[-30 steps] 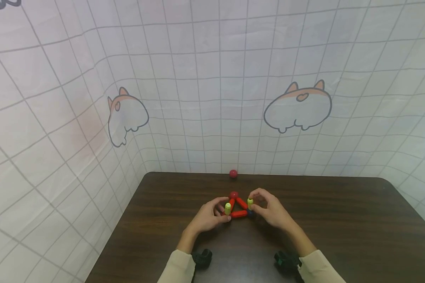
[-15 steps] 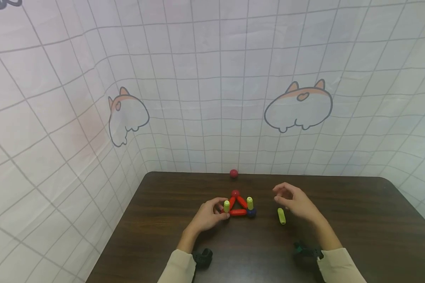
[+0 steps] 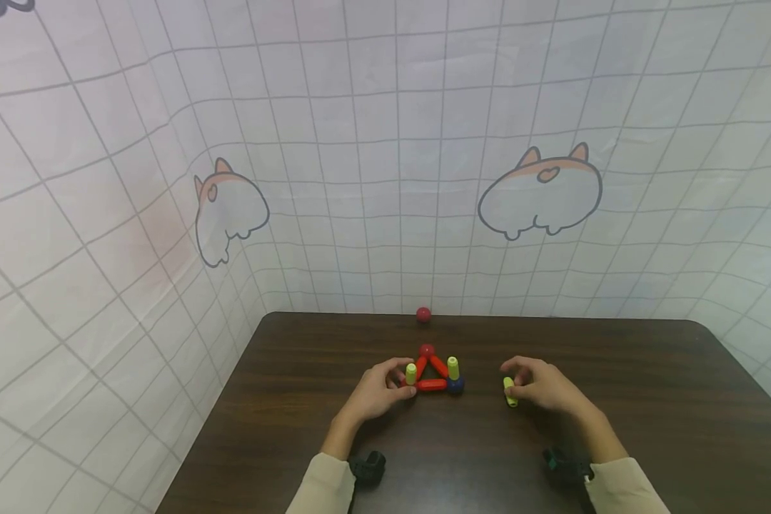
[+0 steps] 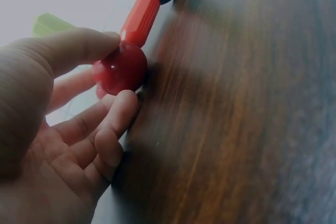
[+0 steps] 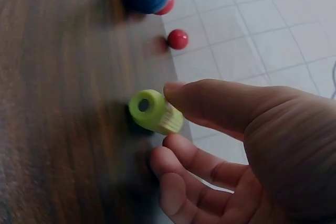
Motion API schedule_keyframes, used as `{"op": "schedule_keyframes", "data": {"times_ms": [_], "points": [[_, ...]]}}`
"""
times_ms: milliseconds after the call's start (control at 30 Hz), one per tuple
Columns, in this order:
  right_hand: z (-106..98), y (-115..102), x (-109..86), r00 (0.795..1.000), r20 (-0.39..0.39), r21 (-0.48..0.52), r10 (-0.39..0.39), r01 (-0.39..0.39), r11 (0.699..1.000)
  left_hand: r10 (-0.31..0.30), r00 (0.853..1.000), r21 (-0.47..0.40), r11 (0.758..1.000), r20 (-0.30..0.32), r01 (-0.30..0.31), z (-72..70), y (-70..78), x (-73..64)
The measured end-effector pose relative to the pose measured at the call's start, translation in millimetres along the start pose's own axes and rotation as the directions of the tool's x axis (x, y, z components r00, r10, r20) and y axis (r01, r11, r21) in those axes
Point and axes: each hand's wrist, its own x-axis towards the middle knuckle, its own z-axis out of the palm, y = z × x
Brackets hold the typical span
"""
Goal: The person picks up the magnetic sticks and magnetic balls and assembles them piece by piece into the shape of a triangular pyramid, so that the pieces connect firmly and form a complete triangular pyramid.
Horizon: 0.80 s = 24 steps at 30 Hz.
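My left hand (image 3: 378, 390) pinches a red ball (image 4: 123, 69) at the left corner of a flat triangle of red magnetic rods. A dark blue ball (image 3: 455, 385) forms the right corner and another red ball (image 3: 427, 350) the far one. Yellow-green rods stand upright on the left ball (image 3: 411, 373) and on the blue ball. To the right of the triangle, my right hand (image 3: 542, 384) pinches a loose yellow-green rod (image 5: 152, 109) lying on the table, thumb on one side and fingertips on the other.
A single red ball (image 3: 423, 315) lies at the far edge of the dark wooden table (image 3: 617, 400). Behind and to the left hangs a white gridded cloth (image 3: 373, 178). Dark cameras (image 3: 368, 469) are strapped at both wrists.
My right hand has left the upright rod on the blue ball, moved right, and come down onto the loose yellow-green rod. The left hand has stayed at its corner.
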Motion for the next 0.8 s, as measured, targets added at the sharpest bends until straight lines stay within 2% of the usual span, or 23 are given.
{"op": "schedule_keyframes", "data": {"times_ms": [300,800], "points": [[4.3,-1.2,-1.0,0.998,0.014,0.002,0.065,-0.065,0.998,-0.004,1.0,0.013,1.0,0.003,0.004,-0.5,1.2,-0.3],[3.0,1.8,2.2,1.0,0.005,0.038,0.018,-0.018,0.999,0.016,1.0,0.023,1.0,0.02,-0.017,-1.4,-1.4,-0.6]]}}
